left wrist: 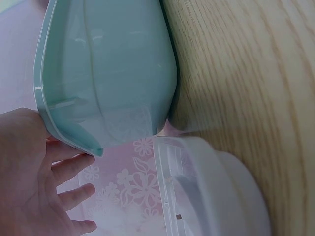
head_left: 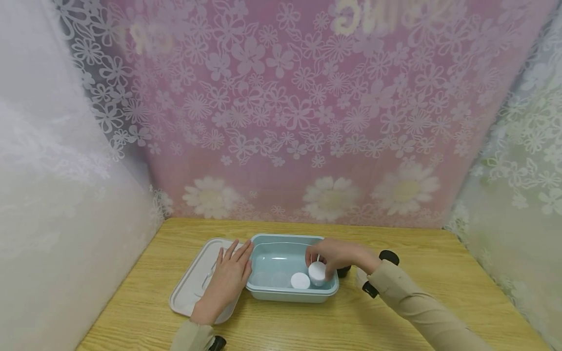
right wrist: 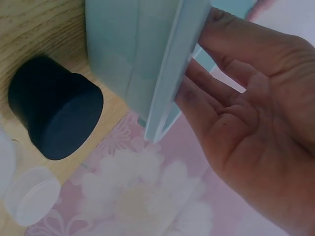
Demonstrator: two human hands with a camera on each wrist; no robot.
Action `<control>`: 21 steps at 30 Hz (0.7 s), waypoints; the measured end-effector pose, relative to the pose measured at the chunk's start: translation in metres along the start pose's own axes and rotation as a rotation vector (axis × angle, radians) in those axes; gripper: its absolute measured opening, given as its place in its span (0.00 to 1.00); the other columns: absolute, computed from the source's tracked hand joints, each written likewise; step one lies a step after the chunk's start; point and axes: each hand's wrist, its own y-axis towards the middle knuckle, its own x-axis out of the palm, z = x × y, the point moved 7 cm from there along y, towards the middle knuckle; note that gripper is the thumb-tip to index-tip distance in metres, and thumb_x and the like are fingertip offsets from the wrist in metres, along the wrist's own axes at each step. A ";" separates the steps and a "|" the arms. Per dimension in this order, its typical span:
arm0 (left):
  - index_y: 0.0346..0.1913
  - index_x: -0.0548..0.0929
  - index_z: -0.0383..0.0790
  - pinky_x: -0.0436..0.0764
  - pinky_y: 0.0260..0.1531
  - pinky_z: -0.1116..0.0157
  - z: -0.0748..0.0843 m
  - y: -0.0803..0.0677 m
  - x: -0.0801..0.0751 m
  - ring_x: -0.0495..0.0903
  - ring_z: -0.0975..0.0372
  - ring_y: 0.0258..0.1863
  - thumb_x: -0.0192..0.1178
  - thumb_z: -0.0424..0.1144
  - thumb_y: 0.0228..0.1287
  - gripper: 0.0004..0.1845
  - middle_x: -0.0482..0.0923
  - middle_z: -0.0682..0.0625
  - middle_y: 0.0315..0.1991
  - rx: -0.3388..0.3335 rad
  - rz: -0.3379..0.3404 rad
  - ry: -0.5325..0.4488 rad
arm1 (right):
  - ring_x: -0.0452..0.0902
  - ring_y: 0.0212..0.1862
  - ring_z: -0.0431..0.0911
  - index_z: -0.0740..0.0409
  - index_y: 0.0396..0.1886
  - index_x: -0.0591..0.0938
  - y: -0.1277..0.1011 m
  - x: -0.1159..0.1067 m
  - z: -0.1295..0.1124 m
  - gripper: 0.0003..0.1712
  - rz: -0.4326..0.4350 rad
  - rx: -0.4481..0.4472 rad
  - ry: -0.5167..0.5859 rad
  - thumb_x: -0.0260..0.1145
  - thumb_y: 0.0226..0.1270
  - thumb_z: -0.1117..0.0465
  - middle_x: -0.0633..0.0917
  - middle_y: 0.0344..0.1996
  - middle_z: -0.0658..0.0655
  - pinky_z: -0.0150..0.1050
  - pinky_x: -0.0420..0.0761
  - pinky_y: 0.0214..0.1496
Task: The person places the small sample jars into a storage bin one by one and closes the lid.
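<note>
A pale blue plastic bin (head_left: 290, 295) sits on the table. My left hand (head_left: 228, 278) lies at its left rim with fingers spread and fairly straight; in the left wrist view the fingertips are right by the rim corner. My right hand (head_left: 340, 253) reaches over the right rim into the bin, fingers and thumb around a small round container with a white top (head_left: 317, 273). Beside that, a second white round top (head_left: 300, 280) shows inside the bin. In the right wrist view the bin wall (right wrist: 130, 54) hides the fingertips and what they hold.
A white lid (head_left: 186, 292) with a handle lies left of the bin, partly under my left hand. To the right stand black containers (right wrist: 54, 105) and small translucent ones (right wrist: 33, 196), partly behind my right forearm. Flowered curtains (head_left: 285, 122) enclose the wooden table (head_left: 272, 329).
</note>
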 end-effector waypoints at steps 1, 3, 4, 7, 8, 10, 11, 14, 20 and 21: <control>0.71 0.75 0.36 0.59 0.68 0.32 -0.001 0.000 0.000 0.64 0.43 0.74 0.57 0.37 0.76 0.24 0.72 0.45 0.71 0.000 0.000 -0.001 | 0.79 0.43 0.44 0.47 0.41 0.81 0.002 0.002 -0.001 0.24 -0.010 0.014 -0.013 0.79 0.50 0.74 0.83 0.42 0.47 0.37 0.80 0.44; 0.71 0.74 0.36 0.59 0.68 0.32 -0.001 0.000 0.000 0.64 0.43 0.74 0.56 0.38 0.76 0.24 0.72 0.44 0.71 -0.004 -0.006 -0.002 | 0.78 0.42 0.44 0.48 0.40 0.80 0.004 0.006 -0.002 0.23 -0.024 0.019 -0.042 0.79 0.50 0.73 0.82 0.42 0.48 0.37 0.79 0.42; 0.71 0.74 0.36 0.59 0.68 0.32 -0.002 0.000 0.001 0.64 0.43 0.74 0.56 0.38 0.76 0.24 0.72 0.44 0.71 -0.005 -0.007 -0.003 | 0.78 0.41 0.44 0.48 0.40 0.80 0.005 0.007 -0.003 0.23 -0.029 0.015 -0.054 0.80 0.51 0.72 0.82 0.42 0.48 0.36 0.79 0.42; 0.71 0.74 0.36 0.59 0.68 0.32 -0.002 0.000 0.000 0.64 0.43 0.74 0.56 0.38 0.76 0.24 0.72 0.44 0.71 -0.004 -0.007 -0.001 | 0.78 0.42 0.44 0.49 0.41 0.79 0.007 0.011 -0.004 0.22 -0.052 0.026 -0.052 0.80 0.51 0.71 0.82 0.43 0.49 0.37 0.79 0.42; 0.71 0.74 0.35 0.59 0.68 0.32 -0.002 0.000 0.000 0.64 0.43 0.73 0.57 0.38 0.76 0.24 0.72 0.44 0.71 -0.002 -0.005 -0.001 | 0.78 0.43 0.44 0.49 0.41 0.80 0.007 0.011 -0.004 0.22 -0.059 0.030 -0.050 0.80 0.52 0.70 0.82 0.44 0.50 0.37 0.79 0.43; 0.70 0.75 0.35 0.60 0.67 0.32 -0.002 0.000 -0.001 0.64 0.42 0.73 0.57 0.37 0.76 0.24 0.73 0.44 0.70 0.004 0.004 0.001 | 0.79 0.45 0.44 0.49 0.43 0.81 0.008 0.012 -0.002 0.22 -0.076 0.059 -0.041 0.80 0.52 0.69 0.82 0.45 0.49 0.37 0.80 0.45; 0.70 0.75 0.35 0.60 0.67 0.32 -0.001 0.000 -0.001 0.64 0.42 0.73 0.57 0.37 0.75 0.24 0.73 0.44 0.70 0.006 0.007 0.001 | 0.79 0.46 0.45 0.48 0.45 0.81 0.009 0.012 0.000 0.23 -0.086 0.078 -0.030 0.80 0.53 0.69 0.82 0.46 0.48 0.37 0.81 0.47; 0.70 0.75 0.35 0.60 0.67 0.32 -0.001 0.000 -0.001 0.65 0.43 0.73 0.57 0.37 0.75 0.24 0.73 0.44 0.70 0.005 0.006 0.005 | 0.80 0.48 0.44 0.49 0.47 0.84 0.010 0.012 0.001 0.21 -0.110 0.094 -0.027 0.79 0.55 0.68 0.83 0.46 0.46 0.35 0.81 0.50; 0.71 0.74 0.35 0.58 0.69 0.32 -0.001 0.001 0.000 0.63 0.43 0.74 0.56 0.38 0.77 0.24 0.71 0.44 0.71 -0.011 -0.017 -0.002 | 0.82 0.46 0.40 0.52 0.45 0.88 0.012 0.012 0.001 0.11 -0.137 0.026 0.015 0.71 0.65 0.68 0.86 0.41 0.46 0.33 0.82 0.48; 0.71 0.74 0.35 0.58 0.69 0.32 -0.001 0.001 -0.001 0.63 0.43 0.74 0.56 0.38 0.77 0.24 0.71 0.44 0.71 -0.012 -0.018 -0.002 | 0.82 0.46 0.39 0.52 0.44 0.88 0.013 0.012 0.002 0.10 -0.136 0.022 0.024 0.70 0.66 0.68 0.86 0.41 0.45 0.32 0.82 0.48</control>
